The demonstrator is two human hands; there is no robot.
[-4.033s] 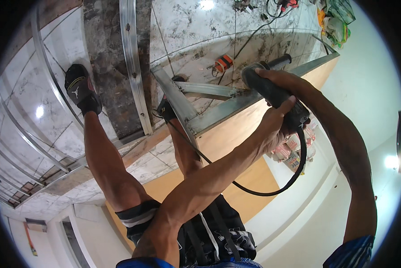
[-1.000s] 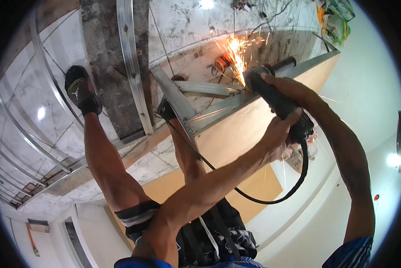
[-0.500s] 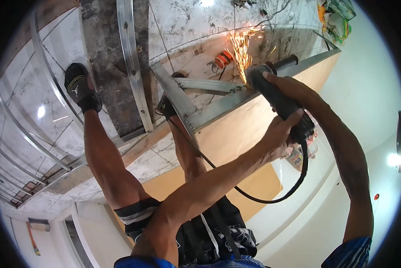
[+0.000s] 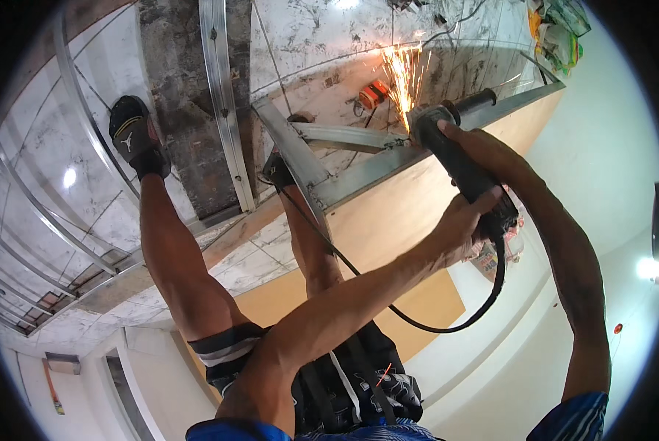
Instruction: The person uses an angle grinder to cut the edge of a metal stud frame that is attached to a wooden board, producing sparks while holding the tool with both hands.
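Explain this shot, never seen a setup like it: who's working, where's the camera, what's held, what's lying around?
No robot here: these are a person's two bare hands. The camera is a wide fisheye worn on the head, looking down, so straight edges bend near the rim; picture left is the person's left.

Both hands hold what looks like an angle grinder: the right hand near its head, the left hand at its rear, where a black cord comes out. Sparks fly from its head beside the metal frame; I can't make out the disc. A pale panel runs along the frame.

On the tiled floor lie a small orange-and-black item and, farther right, plastic-looking bags.
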